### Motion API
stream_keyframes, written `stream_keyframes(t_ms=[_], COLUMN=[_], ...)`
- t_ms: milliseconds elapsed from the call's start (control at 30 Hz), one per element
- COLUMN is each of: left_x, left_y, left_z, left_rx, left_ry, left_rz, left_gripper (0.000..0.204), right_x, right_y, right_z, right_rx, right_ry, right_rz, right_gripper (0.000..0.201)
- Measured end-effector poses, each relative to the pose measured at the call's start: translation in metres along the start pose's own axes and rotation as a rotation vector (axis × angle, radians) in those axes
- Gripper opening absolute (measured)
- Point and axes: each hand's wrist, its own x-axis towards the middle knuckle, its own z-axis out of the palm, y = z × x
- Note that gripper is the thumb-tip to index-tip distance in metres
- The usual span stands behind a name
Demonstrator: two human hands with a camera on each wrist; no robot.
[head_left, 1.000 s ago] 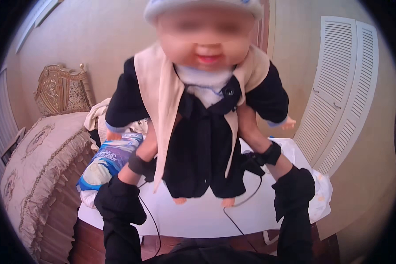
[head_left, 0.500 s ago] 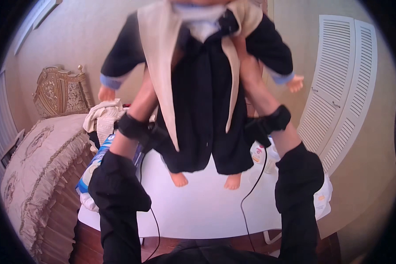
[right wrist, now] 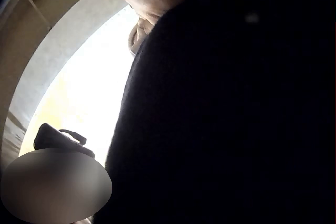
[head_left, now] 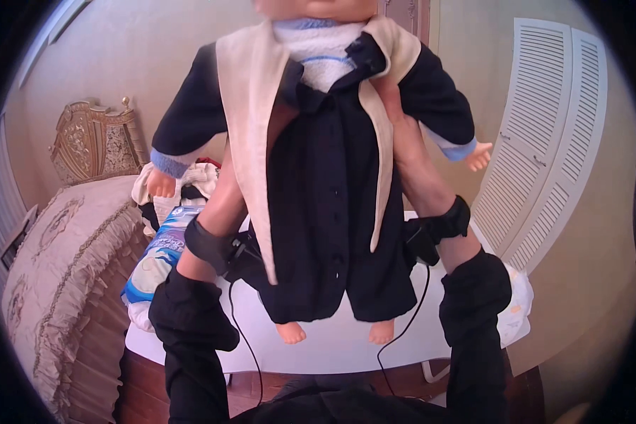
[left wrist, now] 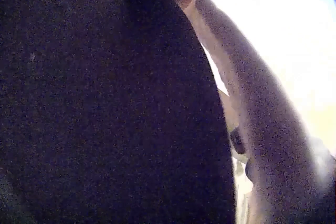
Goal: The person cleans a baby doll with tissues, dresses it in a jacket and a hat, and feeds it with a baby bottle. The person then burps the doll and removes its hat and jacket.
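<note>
A baby doll (head_left: 316, 212) hangs upright in the air in the head view, its head mostly cut off at the top. It wears a dark buttoned jacket (head_left: 311, 254) with a long beige collar (head_left: 246, 127) over a white fleecy top (head_left: 325, 71). My left hand (head_left: 283, 119) holds it under one arm, partly covered by the collar. On the other side my right hand (head_left: 397, 106) grips it under the other arm. The fingers of both hands are largely hidden by the doll. Dark cloth fills most of both wrist views.
Below the doll stands a white table (head_left: 318, 357). A blue-and-white package (head_left: 164, 254) lies at its left, near cream clothing (head_left: 166, 191). A quilted bed (head_left: 71, 247) is at the left, louvred doors (head_left: 533, 134) at the right. Cables (head_left: 242, 339) trail from both wrists.
Between my two hands the doll rose, its face leaving the top of the head view, then came down partway and nearer. Its feet now hang slightly lower in view than one second ago.
</note>
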Motion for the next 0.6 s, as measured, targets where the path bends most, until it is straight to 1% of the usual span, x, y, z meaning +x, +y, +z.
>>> stream_keyframes(t_ms=[33,67,100,133,167,200,233,267,300,333,367,400,433,467,500,567,600], left_x=[-0.016,-0.021,-0.051,-0.070,-0.086,-0.122,-0.125,-0.086,-0.066,-0.051,-0.041,-0.036,0.009,0.007,-0.001,-0.021,-0.029], left_y=[-0.001,-0.001,0.000,0.001,0.002,0.001,0.001,0.002,0.001,0.000,0.000,-0.001,-0.002,-0.002,-0.003,-0.001,-0.001], left_z=[-0.004,-0.003,-0.006,0.003,0.001,-0.020,-0.020,0.002,0.001,-0.001,-0.004,-0.006,0.000,0.001,0.001,-0.001,-0.001], left_rx=[-0.009,-0.016,-0.024,-0.033,-0.039,-0.045,-0.050,-0.055,-0.061,-0.068,-0.074,-0.081,-0.088,-0.094,-0.100,-0.109,-0.114], left_ry=[0.001,0.000,0.000,0.001,0.002,0.005,0.009,0.012,0.014,0.014,0.014,0.012,0.011,0.010,0.010,0.011,0.011], left_rz=[-0.006,-0.011,-0.014,-0.014,-0.018,-0.022,-0.029,-0.037,-0.046,-0.057,-0.066,-0.074,-0.081,-0.088,-0.095,-0.108,-0.113], left_gripper=[0.031,0.031,0.031,0.031,0.031,0.031,0.031,0.031,0.031,0.031,0.031,0.031,0.031,0.031,0.031,0.031,0.031], right_x=[-0.004,0.001,-0.012,-0.018,-0.018,-0.011,-0.011,-0.013,-0.013,-0.002,0.010,0.016,0.019,0.019,0.018,0.013,0.013], right_y=[-0.001,0.017,0.026,0.038,0.055,0.074,0.071,0.063,0.057,0.050,0.047,0.038,0.026,0.014,0.016,0.022,0.044], right_z=[-0.001,-0.006,0.002,0.002,0.003,0.010,0.009,0.008,0.006,0.004,0.003,0.003,0.002,0.001,0.001,0.002,-0.005], right_rx=[-0.025,-0.174,-0.080,-0.119,-0.156,-0.077,-0.077,-0.095,-0.115,-0.156,-0.183,-0.191,-0.199,-0.200,-0.200,-0.068,-0.297], right_ry=[-0.011,-0.013,0.034,0.067,0.099,0.187,0.184,0.139,0.094,0.104,0.117,0.105,0.093,0.099,0.100,0.111,0.072], right_rz=[0.092,0.153,-0.014,-0.040,-0.064,-0.309,-0.308,-0.264,-0.220,-0.280,-0.256,-0.184,-0.112,-0.070,-0.067,-0.094,-0.341], right_gripper=[0.089,0.088,0.085,0.082,0.079,0.074,0.074,0.074,0.073,0.083,0.093,0.098,0.102,0.097,0.097,0.069,0.049])
